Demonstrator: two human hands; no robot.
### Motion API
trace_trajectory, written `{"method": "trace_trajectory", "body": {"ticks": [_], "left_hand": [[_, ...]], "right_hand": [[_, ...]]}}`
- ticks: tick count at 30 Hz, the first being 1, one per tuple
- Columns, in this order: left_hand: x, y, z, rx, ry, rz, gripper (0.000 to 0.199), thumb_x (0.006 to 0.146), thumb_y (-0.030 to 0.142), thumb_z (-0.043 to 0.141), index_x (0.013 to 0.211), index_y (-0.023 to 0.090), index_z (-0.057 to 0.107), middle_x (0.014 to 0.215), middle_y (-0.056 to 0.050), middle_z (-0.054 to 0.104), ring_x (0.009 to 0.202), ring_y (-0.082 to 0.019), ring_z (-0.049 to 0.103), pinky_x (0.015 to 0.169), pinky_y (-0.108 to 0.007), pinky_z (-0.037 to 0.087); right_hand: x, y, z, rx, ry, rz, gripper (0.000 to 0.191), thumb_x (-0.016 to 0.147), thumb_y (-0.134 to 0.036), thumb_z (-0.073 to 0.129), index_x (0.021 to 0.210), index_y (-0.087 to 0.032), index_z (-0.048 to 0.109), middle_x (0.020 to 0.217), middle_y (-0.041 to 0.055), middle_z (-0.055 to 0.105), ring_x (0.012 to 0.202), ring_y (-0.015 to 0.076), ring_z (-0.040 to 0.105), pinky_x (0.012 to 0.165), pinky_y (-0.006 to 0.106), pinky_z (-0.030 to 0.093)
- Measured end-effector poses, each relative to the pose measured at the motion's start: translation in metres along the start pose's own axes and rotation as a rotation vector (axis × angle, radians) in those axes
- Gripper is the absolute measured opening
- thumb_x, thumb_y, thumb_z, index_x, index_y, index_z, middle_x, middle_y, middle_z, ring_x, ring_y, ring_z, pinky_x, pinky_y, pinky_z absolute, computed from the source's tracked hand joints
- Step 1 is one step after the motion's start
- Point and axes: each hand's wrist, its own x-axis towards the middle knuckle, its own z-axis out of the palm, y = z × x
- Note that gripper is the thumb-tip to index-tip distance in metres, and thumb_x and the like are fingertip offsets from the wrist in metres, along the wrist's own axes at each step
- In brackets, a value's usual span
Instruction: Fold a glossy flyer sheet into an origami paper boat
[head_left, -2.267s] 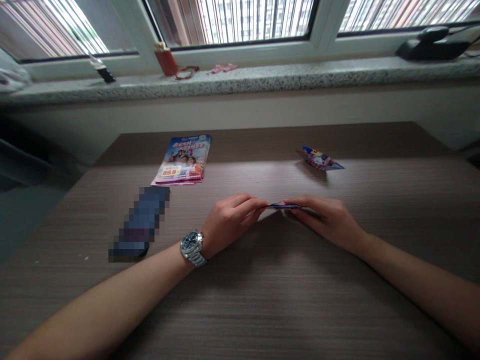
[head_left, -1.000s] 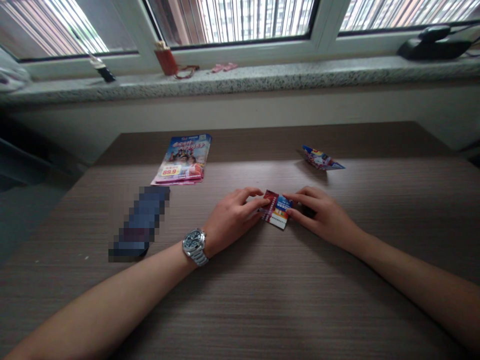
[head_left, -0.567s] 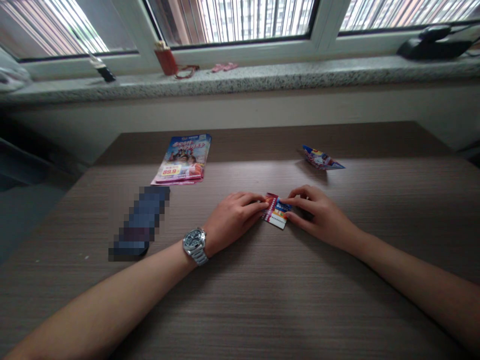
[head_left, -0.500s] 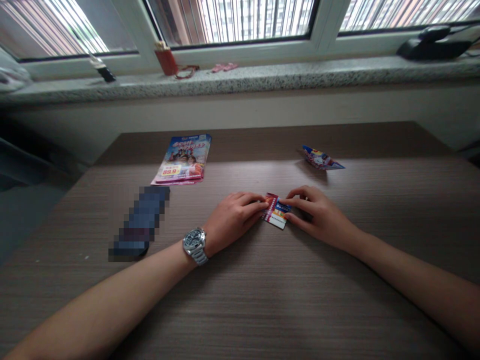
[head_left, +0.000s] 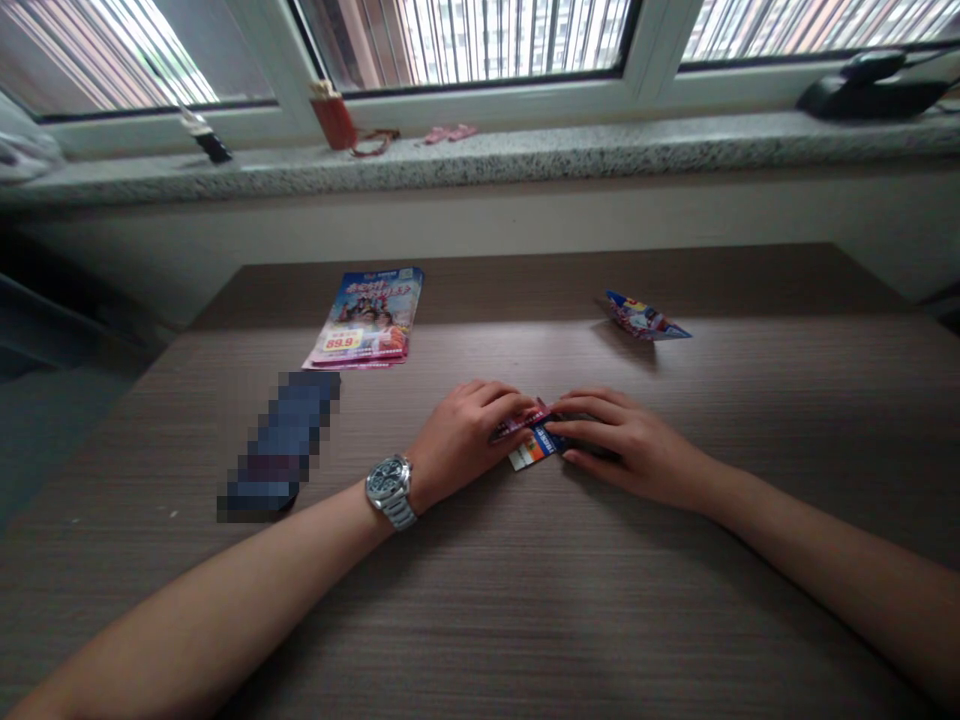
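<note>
A small folded paper flyer, printed in red, blue, orange and white, lies on the table between my two hands. My left hand, with a metal watch at its wrist, has closed its fingers on the flyer's left side. From the right, the fingertips of my right hand press on the paper's right part and upper flap. Parts of the paper are hidden under the fingers of both hands.
A stack of printed flyers lies at the back left, with a blurred-out dark phone-shaped object nearer me. A folded paper piece stands at the back right. Behind runs a stone window sill with a red container.
The flyer has been turned between the hands, its white edge now pointing toward the lower left. My right hand has shifted slightly down and left, its fingers stretching further over the paper.
</note>
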Motion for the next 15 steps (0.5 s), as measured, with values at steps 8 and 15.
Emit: {"method": "trace_trajectory", "body": {"ticks": [8, 15], "left_hand": [[0.0014, -0.0003, 0.0014, -0.053, 0.021, -0.005, 0.019, 0.102, 0.027, 0.057, 0.115, 0.019, 0.066, 0.109, -0.006, 0.074, 0.097, -0.019, 0.067, 0.089, -0.034, 0.052], [0.0003, -0.0011, 0.0018, -0.045, 0.002, -0.048, 0.025, 0.101, 0.023, 0.057, 0.125, 0.021, 0.062, 0.113, -0.005, 0.073, 0.097, -0.019, 0.066, 0.089, -0.034, 0.053]], "right_hand": [[-0.0003, 0.0002, -0.0002, 0.004, -0.009, -0.006, 0.037, 0.098, -0.027, 0.061, 0.135, -0.024, 0.063, 0.137, 0.0123, 0.063, 0.131, 0.0286, 0.054, 0.109, 0.051, 0.048], [-0.0006, 0.0006, 0.0009, 0.005, -0.005, -0.012, 0.037, 0.098, -0.026, 0.06, 0.135, -0.024, 0.062, 0.14, 0.012, 0.062, 0.132, 0.0277, 0.055, 0.109, 0.049, 0.048]]}}
